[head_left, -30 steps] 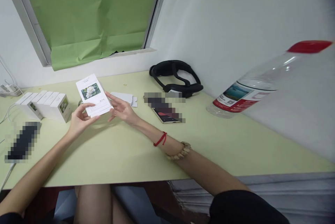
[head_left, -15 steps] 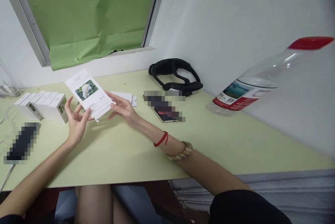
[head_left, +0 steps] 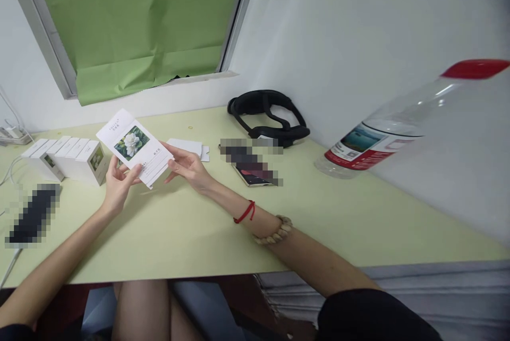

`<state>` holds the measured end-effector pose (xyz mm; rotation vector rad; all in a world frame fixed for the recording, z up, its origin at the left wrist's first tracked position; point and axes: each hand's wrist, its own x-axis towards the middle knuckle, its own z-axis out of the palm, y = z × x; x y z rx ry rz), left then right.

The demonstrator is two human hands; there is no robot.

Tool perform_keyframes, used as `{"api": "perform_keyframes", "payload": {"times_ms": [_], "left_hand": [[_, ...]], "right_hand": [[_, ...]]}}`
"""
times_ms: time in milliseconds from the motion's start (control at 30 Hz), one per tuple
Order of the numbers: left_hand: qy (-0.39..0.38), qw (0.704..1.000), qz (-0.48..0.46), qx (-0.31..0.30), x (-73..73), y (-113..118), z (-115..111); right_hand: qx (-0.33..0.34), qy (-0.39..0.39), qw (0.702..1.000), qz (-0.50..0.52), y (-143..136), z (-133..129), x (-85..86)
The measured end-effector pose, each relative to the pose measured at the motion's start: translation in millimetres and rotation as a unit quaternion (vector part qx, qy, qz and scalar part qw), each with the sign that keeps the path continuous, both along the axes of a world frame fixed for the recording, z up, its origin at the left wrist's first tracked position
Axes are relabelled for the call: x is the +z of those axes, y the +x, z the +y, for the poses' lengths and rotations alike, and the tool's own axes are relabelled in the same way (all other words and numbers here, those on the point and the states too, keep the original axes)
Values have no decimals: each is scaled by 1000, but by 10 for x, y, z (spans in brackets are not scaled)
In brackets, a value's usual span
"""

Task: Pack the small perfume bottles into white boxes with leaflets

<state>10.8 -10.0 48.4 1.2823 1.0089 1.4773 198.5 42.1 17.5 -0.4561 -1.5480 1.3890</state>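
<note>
A flat white card or unfolded carton (head_left: pixel 133 144) with a white flower picture and print is held tilted above the table. My left hand (head_left: pixel 118 184) grips its lower left edge, thumb on the front and fingers behind. My right hand (head_left: pixel 189 168) pinches its lower right edge, thumb on top. Several small white boxes (head_left: pixel 66 160) with flower pictures stand in a row to the left of my left hand. Behind my right hand, white flat pieces (head_left: pixel 187 147) lie on the table.
The pale green table (head_left: pixel 167 240) carries a black headset (head_left: pixel 266 115) at the back, a blurred phone (head_left: pixel 255 168), and a dark blurred device (head_left: pixel 34 216) with a cable at left. A clear bottle (head_left: pixel 366 139) with a red cap is at right, by the wall.
My left hand's fingers have closed in on the card, which has turned slightly so that its print shows more clearly. My right hand has barely moved.
</note>
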Motion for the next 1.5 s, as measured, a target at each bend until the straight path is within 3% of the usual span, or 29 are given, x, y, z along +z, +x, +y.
{"api": "perform_keyframes", "payload": {"times_ms": [267, 600, 800, 933, 1133, 1400, 1500], "left_hand": [[42, 996, 71, -31, -39, -10, 7], [22, 991, 124, -39, -118, 23, -36], [124, 978, 164, -23, -168, 19, -10], [133, 970, 203, -35, -142, -9, -26], [148, 955, 258, -6, -149, -96, -31], [107, 978, 176, -25, -156, -77, -18], [112, 986, 121, 8, -129, -104, 25]], "right_hand": [[-18, 14, 1000, -17, -53, -36, -3], [-2, -47, 998, -39, -82, 24, -75], [35, -76, 996, -42, -97, 17, -100], [61, -73, 994, -52, -81, 25, -101], [83, -42, 994, -66, -51, 64, -85], [69, -30, 995, -65, -37, 39, -30], [90, -37, 993, -64, -33, 37, -61]]}}
